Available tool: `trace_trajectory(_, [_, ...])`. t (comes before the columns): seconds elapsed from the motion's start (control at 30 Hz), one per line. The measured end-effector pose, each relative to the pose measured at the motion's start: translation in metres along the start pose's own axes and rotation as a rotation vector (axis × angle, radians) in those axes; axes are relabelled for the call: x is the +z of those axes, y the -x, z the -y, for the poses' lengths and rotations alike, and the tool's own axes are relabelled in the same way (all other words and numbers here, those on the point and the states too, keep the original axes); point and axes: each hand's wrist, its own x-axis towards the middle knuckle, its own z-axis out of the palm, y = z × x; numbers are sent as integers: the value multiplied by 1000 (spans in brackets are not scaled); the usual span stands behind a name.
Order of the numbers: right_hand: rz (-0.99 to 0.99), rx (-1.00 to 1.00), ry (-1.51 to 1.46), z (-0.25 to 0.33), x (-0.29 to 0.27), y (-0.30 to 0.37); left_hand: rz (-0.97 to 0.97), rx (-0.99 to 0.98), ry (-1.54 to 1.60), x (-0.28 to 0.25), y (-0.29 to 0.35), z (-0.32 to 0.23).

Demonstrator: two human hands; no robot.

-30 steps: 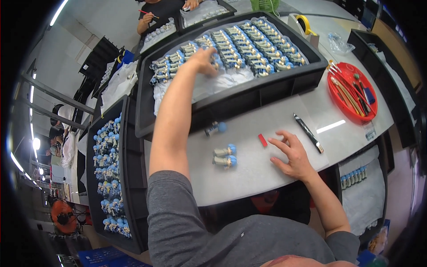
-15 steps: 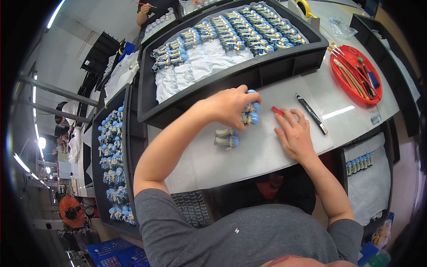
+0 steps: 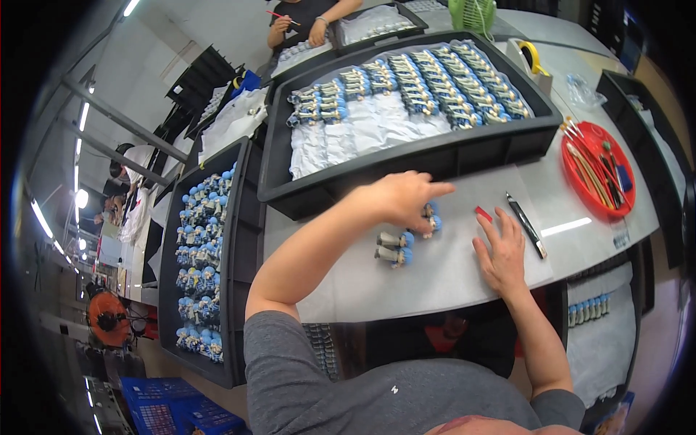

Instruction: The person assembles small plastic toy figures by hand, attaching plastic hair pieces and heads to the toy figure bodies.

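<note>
My left hand (image 3: 406,199) is over small blue-haired figurines (image 3: 433,220), its index finger stretched out to the right and apart from them. The thumb is beside the figurines, and the palm hides part of them. Two more figurines (image 3: 395,249) lie on their sides on the white sheet, just left and nearer, heads to the right. My right hand (image 3: 502,257) rests on the sheet with fingers spread. A small flat red piece (image 3: 483,213) lies at its index fingertip; contact is hard to tell. Right of that hand lies a black pen-like cutter (image 3: 527,225).
A large black tray (image 3: 413,163) with rows of figurines on white padding stands ahead. Another black tray (image 3: 241,268) of figurines is at left. A red basin (image 3: 629,196) holds brushes. A lower tray (image 3: 569,319) sits at right. Across the table, a person (image 3: 301,18) holds a brush.
The view has shifted, so everything appears lower and farther right. My left hand's index finger has straightened away from the figurines it was gripping. My right hand stays by the red piece.
</note>
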Motion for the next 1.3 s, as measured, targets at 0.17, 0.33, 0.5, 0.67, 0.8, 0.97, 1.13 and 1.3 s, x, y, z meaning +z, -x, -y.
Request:
trace_trajectory(0.17, [1,38,-69,-2,-2,-3,-482,118,420,-82,8,62])
trace_trajectory(0.33, [-24,8,-63,-2,-1,-6,-413,-329,-219,-95,4,187])
trace_trajectory(0.5, [17,33,-57,0,-3,-7,-270,-527,-118,-79,-13,230])
trace_trajectory(0.67, [52,32,-23,0,0,-9,-149,-590,-142,-77,-24,258])
trace_trajectory(0.8, [52,40,-12,-1,1,-14,-217,-610,-272,-75,-35,262])
trace_trajectory(0.97, [67,32,-5,-1,5,-16,-187,-658,-385,-76,-38,271])
trace_trajectory(1.13, [68,42,8,-4,6,-12,-238,-647,-500,-70,-40,253])
trace_trajectory(1.3, [58,31,-16,-4,6,-10,-473,-575,-618,-85,-22,225])
